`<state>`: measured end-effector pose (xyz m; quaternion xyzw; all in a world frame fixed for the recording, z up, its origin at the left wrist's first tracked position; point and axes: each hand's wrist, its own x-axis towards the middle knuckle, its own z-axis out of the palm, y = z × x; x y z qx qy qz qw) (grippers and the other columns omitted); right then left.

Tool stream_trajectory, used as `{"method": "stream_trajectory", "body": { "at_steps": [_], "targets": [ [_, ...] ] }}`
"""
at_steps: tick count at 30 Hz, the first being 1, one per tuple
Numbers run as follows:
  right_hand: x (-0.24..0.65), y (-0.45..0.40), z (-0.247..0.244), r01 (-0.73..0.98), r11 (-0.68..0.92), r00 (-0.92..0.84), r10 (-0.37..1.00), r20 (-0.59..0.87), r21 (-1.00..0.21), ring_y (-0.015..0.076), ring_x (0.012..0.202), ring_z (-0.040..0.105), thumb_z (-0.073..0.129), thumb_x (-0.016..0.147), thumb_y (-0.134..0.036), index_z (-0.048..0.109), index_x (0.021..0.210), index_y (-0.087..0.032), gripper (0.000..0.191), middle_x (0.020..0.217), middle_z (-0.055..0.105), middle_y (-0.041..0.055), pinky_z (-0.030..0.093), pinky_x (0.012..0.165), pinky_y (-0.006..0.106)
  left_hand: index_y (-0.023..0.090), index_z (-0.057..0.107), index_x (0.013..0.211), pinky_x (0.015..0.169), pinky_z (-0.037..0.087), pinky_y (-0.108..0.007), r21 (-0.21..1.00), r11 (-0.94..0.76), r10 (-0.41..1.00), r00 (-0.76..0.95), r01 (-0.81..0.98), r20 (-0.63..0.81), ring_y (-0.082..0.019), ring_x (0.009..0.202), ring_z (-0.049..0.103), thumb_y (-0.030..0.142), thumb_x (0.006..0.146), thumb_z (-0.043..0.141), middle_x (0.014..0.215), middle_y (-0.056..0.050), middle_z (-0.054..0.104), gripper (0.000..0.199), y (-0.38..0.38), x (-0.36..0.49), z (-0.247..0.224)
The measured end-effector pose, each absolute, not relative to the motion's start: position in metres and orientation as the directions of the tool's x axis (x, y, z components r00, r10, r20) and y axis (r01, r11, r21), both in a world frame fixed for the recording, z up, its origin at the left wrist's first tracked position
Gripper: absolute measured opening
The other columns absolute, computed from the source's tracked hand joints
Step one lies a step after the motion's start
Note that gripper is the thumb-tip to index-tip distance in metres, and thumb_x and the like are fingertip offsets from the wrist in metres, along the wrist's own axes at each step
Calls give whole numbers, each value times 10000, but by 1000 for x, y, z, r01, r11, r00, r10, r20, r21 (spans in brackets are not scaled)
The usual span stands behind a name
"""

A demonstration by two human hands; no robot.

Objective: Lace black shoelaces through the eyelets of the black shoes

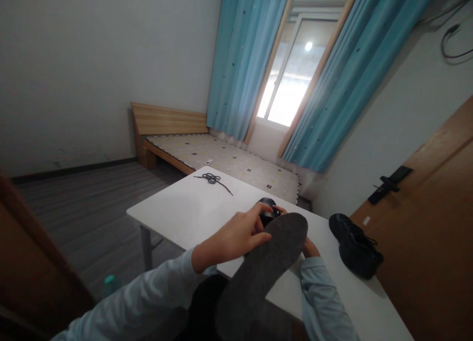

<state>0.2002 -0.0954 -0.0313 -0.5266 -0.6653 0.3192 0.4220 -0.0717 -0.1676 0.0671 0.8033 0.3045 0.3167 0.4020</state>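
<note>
A long dark grey insole (273, 257) tilts up in front of me, its rounded end above the table and its lower end close to my body. My left hand (246, 230) is closed at its left edge, the thumb lying against it. Those fingers also reach over a black shoe (266, 218), mostly hidden behind the insole. My right hand (310, 248) is on the far side of the insole; only its wrist side and some fingertips at the shoe show. A second black shoe (356, 247) stands on the table at the right.
A dark shoelace (212, 179) lies loosely bundled at the far left of the white table (173, 213). Beyond are a bed (236, 158) with a small white object (209, 162) on it, blue curtains (247, 55) and a window. At the right is a wooden door (424, 208).
</note>
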Motion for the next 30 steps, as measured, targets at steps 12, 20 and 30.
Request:
{"method": "stream_trajectory", "body": {
  "at_steps": [12, 20, 30],
  "targets": [
    [192, -108, -20, 436, 139, -78, 990, 116, -889, 269, 1243, 425, 405, 786, -673, 503, 1238, -283, 605, 1392, 434, 43, 357, 1020, 454, 129, 594, 1017, 478, 447, -197, 887, -385, 905, 291, 255, 310, -124, 619, 580, 408, 716, 614, 807, -49, 637, 412, -52, -116, 54],
    [195, -105, -23, 443, 169, -89, 986, 144, -881, 264, 1223, 433, 410, 799, -647, 521, 1219, -286, 564, 1358, 461, 36, 347, 1019, 446, 121, 630, 1058, 634, 478, -229, 800, -161, 977, -20, 578, 211, -159, 720, 631, 284, 756, 573, 871, -73, 694, 348, 35, -160, 14],
    [196, -105, -24, 446, 178, -101, 984, 148, -877, 265, 1223, 437, 409, 808, -638, 512, 1225, -284, 557, 1364, 456, 44, 367, 1004, 457, 150, 630, 1092, 840, 444, -267, 641, 96, 957, -249, 761, 152, -227, 1007, 607, 211, 768, 525, 1061, -99, 676, 346, 68, -204, -38]
  ]
}}
